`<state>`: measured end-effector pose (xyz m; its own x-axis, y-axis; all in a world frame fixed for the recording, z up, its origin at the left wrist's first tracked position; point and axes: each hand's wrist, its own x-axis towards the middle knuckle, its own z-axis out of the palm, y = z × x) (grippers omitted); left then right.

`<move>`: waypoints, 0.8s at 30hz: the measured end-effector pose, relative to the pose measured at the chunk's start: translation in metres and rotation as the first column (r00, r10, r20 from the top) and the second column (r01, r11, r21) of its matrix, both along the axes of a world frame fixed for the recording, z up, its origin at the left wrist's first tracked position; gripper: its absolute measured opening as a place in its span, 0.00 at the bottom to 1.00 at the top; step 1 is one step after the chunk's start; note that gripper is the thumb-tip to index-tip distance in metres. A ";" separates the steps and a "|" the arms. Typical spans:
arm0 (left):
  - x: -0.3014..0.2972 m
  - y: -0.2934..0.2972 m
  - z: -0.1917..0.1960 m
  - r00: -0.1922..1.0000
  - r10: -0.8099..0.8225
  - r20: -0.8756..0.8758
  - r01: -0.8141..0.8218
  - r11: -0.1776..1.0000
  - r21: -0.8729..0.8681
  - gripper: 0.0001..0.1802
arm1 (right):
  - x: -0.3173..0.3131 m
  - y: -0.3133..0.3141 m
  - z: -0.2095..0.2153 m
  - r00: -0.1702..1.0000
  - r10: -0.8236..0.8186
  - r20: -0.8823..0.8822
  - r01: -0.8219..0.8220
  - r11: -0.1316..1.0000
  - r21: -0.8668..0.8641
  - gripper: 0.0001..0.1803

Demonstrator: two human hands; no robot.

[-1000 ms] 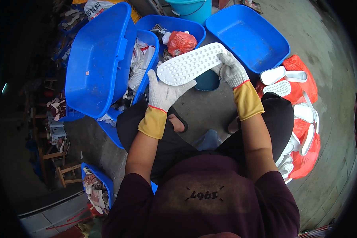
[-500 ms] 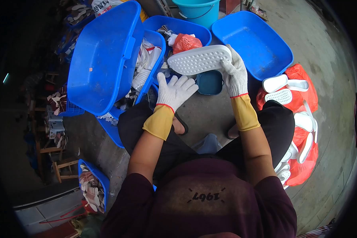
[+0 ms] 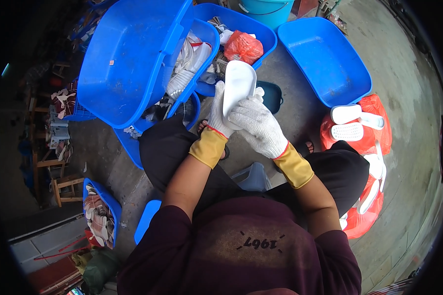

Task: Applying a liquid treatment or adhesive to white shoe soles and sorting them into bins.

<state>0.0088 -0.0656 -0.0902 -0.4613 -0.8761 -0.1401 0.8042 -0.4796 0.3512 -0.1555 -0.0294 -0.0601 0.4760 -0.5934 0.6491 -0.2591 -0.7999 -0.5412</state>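
A white shoe sole (image 3: 240, 81) is held upright between my hands, its smooth hollow side showing and its rounded end pointing away from me. My left hand (image 3: 218, 112), in a white knit glove with a yellow cuff, grips the sole's left edge; part of its fingers is hidden behind it. From the right, my right hand (image 3: 261, 127), gloved the same way, has its fingers bent over the sole's near end. Beyond the hands lies a small dark teal basin (image 3: 275, 94) on the floor, partly covered by the right glove.
At the left leans a large blue tub (image 3: 118, 64), next to a blue tub of light-coloured pieces (image 3: 188, 69). A red bag (image 3: 243, 47) sits in another tub. At the right are a blue tub (image 3: 330, 61) and white soles (image 3: 347, 131) on red bags (image 3: 375, 105).
The sole has turned from lying crosswise, studded bottom showing, to standing lengthwise with its hollow side showing. My left hand has closed on it, and my right hand has come down and left.
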 end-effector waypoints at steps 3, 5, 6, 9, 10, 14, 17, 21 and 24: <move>0.016 -0.010 -0.011 0.992 -0.077 -0.101 0.069 0.995 -0.078 0.53 | -0.002 -0.004 -0.004 0.995 0.098 -0.004 -0.098 0.995 -0.029 0.18; 0.016 -0.004 -0.005 0.998 -0.059 0.001 0.059 0.992 -0.111 0.53 | -0.008 -0.006 -0.004 0.994 0.099 0.039 -0.102 0.990 0.097 0.17; 0.015 -0.004 -0.008 0.997 -0.076 0.002 0.075 0.991 -0.114 0.51 | -0.011 -0.007 -0.002 0.992 0.098 0.085 -0.114 0.969 0.217 0.16; 0.020 0.000 -0.018 0.998 -0.018 0.057 0.021 0.999 -0.045 0.45 | -0.011 -0.008 0.016 0.974 -0.176 0.145 0.123 0.942 0.312 0.16; 0.020 0.002 -0.021 0.992 0.049 0.114 -0.052 0.998 0.018 0.42 | -0.012 -0.018 0.013 0.947 -0.247 0.203 0.174 0.931 0.320 0.17; 0.013 0.017 -0.014 0.974 -0.137 0.181 0.145 0.989 -0.032 0.38 | -0.009 -0.081 0.011 0.910 -0.400 0.110 0.360 0.894 0.265 0.19; -0.001 0.022 -0.030 0.980 -0.076 0.183 0.053 0.990 0.129 0.37 | 0.020 -0.094 -0.016 0.897 -0.422 -0.133 0.437 0.890 0.126 0.18; 0.000 0.023 -0.053 0.995 -0.015 0.103 0.008 0.998 0.070 0.36 | 0.038 -0.055 -0.032 0.901 -0.433 -0.029 0.426 0.871 0.243 0.15; -0.013 0.017 -0.063 0.980 0.074 0.187 -0.075 0.997 0.001 0.36 | 0.033 -0.023 -0.028 0.905 -0.413 -0.100 0.422 0.849 0.317 0.14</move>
